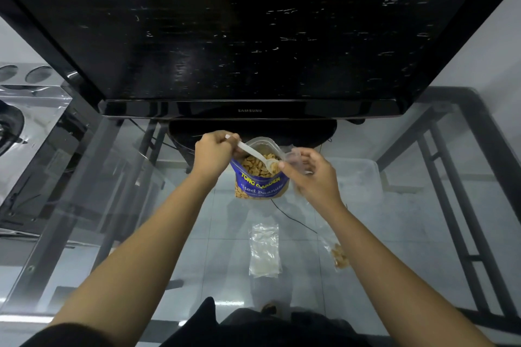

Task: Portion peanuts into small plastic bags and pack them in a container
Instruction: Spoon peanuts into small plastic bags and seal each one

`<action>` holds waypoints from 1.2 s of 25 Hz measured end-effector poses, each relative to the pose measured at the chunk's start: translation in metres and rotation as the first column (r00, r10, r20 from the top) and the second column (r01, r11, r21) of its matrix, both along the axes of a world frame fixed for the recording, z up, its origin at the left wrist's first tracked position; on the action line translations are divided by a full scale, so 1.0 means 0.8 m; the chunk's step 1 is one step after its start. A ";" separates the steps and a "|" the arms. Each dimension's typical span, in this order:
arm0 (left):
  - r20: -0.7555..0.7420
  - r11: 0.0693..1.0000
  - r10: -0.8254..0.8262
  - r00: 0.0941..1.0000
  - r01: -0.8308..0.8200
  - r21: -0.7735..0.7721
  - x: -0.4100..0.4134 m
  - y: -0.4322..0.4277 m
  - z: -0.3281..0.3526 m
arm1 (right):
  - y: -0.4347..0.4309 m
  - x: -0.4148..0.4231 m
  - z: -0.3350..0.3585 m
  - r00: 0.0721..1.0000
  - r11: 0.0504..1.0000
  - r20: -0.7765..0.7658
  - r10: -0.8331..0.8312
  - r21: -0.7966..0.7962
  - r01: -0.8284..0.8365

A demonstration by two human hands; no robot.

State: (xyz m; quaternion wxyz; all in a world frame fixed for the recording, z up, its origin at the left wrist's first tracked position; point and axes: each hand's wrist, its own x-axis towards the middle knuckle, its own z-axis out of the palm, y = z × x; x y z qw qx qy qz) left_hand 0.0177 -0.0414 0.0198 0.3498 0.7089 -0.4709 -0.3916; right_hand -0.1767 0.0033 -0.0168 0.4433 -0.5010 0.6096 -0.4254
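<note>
A blue bag of salted peanuts [260, 184] stands open on the glass table, full of nuts. My left hand [212, 151] grips the handle of a white plastic spoon [255, 153], whose bowl holds peanuts at the bag's right rim. My right hand [308, 175] holds a small clear plastic bag [296, 159] open right beside the spoon's bowl. A stack of empty small bags [264, 251] lies on the table nearer me. One small bag with peanuts inside [338, 255] lies to the right, partly hidden by my right forearm.
A clear plastic container [359, 177] sits on the glass table [146, 205] to the right of my right hand. A large black Samsung TV [251, 36] on a round base stands just behind the peanut bag. A black cable runs under the glass.
</note>
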 end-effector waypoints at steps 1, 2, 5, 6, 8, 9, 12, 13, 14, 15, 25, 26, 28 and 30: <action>-0.040 0.999 0.039 0.998 -0.038 0.033 -0.002 -0.001 0.001 | -0.001 -0.001 -0.001 1.000 1.000 -0.003 0.010 0.004 -0.010; -0.078 0.997 0.054 0.996 -0.050 0.052 -0.003 -0.002 0.002 | -0.001 -0.002 -0.001 1.000 1.000 -0.005 0.019 0.007 -0.019; -0.204 0.993 0.094 0.974 -0.078 0.085 0.007 -0.006 -0.003 | -0.001 -0.003 0.002 0.999 0.999 -0.003 0.035 0.014 -0.035; -0.232 0.991 0.111 0.966 -0.091 0.094 0.013 -0.007 -0.005 | -0.001 -0.004 0.004 0.999 0.999 -0.006 0.038 0.009 -0.038; -0.259 0.987 0.149 0.954 -0.125 0.105 0.024 -0.008 -0.008 | -0.001 -0.004 0.010 0.999 0.999 -0.031 0.033 -0.004 -0.033; -0.274 0.983 0.171 0.946 -0.147 0.107 0.030 -0.008 -0.009 | -0.002 -0.004 0.014 0.998 0.999 -0.062 0.031 -0.012 -0.032; -0.305 0.970 0.238 0.922 -0.211 0.119 0.047 -0.008 -0.004 | -0.008 -0.002 0.025 0.945 0.992 -0.317 0.077 -0.069 -0.104; -0.316 0.967 0.254 0.914 -0.230 0.111 0.052 -0.010 0.000 | -0.010 0.001 0.027 0.898 0.985 -0.430 0.095 -0.092 -0.148; -0.323 0.965 0.261 0.910 -0.243 0.096 0.057 -0.013 0.006 | -0.013 0.003 0.030 0.846 0.978 -0.522 0.102 -0.104 -0.182; -0.320 0.966 0.260 0.911 -0.249 0.075 0.060 -0.017 0.014 | -0.016 0.007 0.034 0.807 0.974 -0.581 0.108 -0.102 -0.204; 0.379 0.906 -0.083 0.922 0.228 -0.357 0.004 -0.005 0.122 | -0.019 0.047 0.043 0.962 0.982 -0.273 0.018 -0.178 -0.069; 0.486 0.855 -0.116 0.866 0.336 -0.394 -0.005 0.004 0.131 | -0.018 0.050 0.044 0.973 0.982 -0.229 0.005 -0.185 -0.049; 0.614 0.726 -0.135 0.778 0.499 -0.473 -0.020 0.027 0.150 | -0.009 0.048 0.047 0.991 0.980 -0.135 -0.025 -0.197 -0.002; 0.595 0.655 -0.057 0.802 0.479 -0.584 -0.018 0.041 0.167 | 0.001 0.041 0.051 0.996 0.979 -0.078 -0.041 -0.202 0.025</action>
